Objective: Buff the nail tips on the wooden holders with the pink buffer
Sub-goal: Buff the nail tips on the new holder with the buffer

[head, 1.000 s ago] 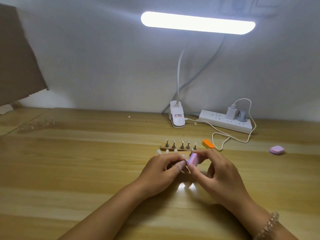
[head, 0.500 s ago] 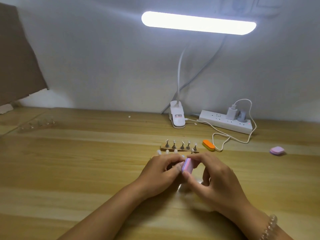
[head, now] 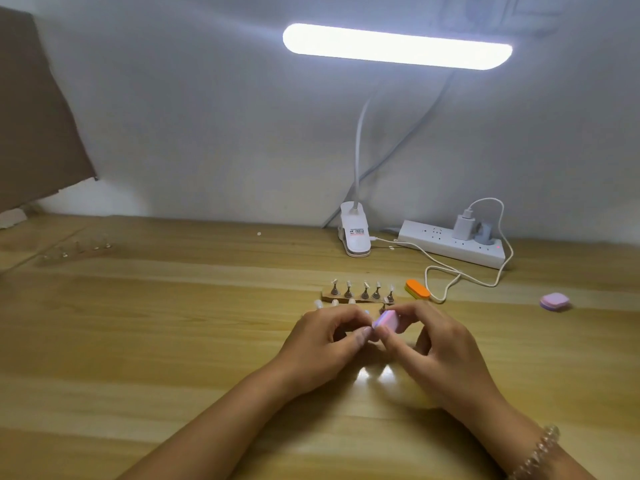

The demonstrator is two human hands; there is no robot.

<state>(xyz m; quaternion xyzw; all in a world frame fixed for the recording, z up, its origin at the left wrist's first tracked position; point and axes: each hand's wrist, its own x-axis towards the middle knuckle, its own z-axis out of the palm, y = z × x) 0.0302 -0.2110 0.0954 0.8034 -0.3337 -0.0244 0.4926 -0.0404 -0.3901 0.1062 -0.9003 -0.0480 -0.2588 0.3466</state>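
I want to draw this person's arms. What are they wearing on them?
No sleeves show; both arms are bare. The right hand has a bracelet of clear round beads at its wrist. The left hand wears nothing at its wrist. I see no rings.

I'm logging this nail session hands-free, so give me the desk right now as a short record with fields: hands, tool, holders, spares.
right hand: pinches the pink buffer
left hand: fingers curled beside the buffer; what they hold is hidden
far wooden holder: five stands, beyond the hands, untouched
near nail tips: a row partly hidden behind the left hand
spares: orange buffer right of the far holder; pink block farther right
lamp: on
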